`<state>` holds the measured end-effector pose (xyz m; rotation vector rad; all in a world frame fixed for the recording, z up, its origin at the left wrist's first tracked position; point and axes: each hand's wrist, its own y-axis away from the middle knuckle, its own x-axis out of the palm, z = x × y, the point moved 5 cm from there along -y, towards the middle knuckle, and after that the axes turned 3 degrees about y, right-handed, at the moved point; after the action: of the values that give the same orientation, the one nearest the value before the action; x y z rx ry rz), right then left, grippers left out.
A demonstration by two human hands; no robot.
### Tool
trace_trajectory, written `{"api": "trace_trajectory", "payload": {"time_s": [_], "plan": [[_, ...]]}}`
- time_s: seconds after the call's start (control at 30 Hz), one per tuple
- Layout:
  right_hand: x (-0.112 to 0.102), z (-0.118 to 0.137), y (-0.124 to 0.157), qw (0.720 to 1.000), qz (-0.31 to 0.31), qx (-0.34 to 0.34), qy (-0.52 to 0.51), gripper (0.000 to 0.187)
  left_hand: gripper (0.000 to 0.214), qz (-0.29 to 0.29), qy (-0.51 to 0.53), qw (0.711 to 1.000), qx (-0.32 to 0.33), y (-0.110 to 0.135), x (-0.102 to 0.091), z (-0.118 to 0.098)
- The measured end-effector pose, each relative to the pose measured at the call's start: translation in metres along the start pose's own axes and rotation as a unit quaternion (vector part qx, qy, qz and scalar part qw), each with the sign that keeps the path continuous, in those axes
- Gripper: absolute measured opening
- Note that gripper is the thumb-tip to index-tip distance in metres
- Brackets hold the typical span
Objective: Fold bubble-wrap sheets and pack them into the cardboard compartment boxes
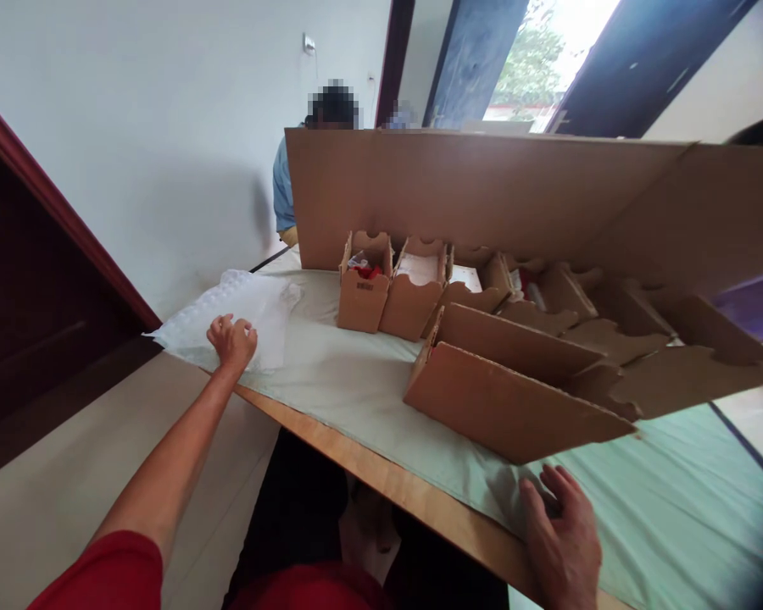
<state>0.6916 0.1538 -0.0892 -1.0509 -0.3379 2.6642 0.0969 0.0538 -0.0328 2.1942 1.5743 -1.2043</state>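
Note:
At the left end of the table, my left hand (232, 343) is over a sheet of clear bubble wrap (264, 309), its fingers curled and closed on the plastic. Part of the wrap hangs past the table's edge. My right hand (563, 529) is at the near edge of the table, holding nothing, with thumb and fingers apart and loosely bent. Just beyond it stands a long, low cardboard box (515, 402) with an open top; from here its inside looks mostly hidden.
Several cardboard bins stand in a row; one bin (362, 305) holds something red and clear plastic, another bin (413, 301) white items. A tall cardboard panel (483, 186) rises behind them. A pale green cloth (349, 390) covers the table. Behind the panel sits a person (284, 199) in blue.

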Motion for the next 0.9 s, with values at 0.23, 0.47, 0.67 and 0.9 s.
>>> {"api": "trace_trajectory", "payload": {"time_s": [0.23, 0.47, 0.67, 0.9], "plan": [[-0.018, 0.025, 0.036, 0.998, -0.056, -0.023, -0.031, 0.053, 0.015, 0.106, 0.288, 0.950, -0.052, 0.043, -0.027, -0.012], [0.040, 0.108, 0.092, 0.931, 0.305, -0.006, -0.203, 0.056, 0.029, 0.332, 0.615, 0.661, -0.273, 0.181, 0.019, -0.036], [0.058, 0.161, 0.110, 0.849, 0.384, 0.008, -0.362, 0.043, 0.039, 0.417, 0.603, 0.605, -0.311, 0.272, 0.047, -0.056], [0.040, 0.150, 0.100, 0.954, 0.214, -0.116, -0.174, 0.032, 0.050, 0.384, 0.465, 0.788, -0.124, 0.286, 0.020, -0.060]]}}
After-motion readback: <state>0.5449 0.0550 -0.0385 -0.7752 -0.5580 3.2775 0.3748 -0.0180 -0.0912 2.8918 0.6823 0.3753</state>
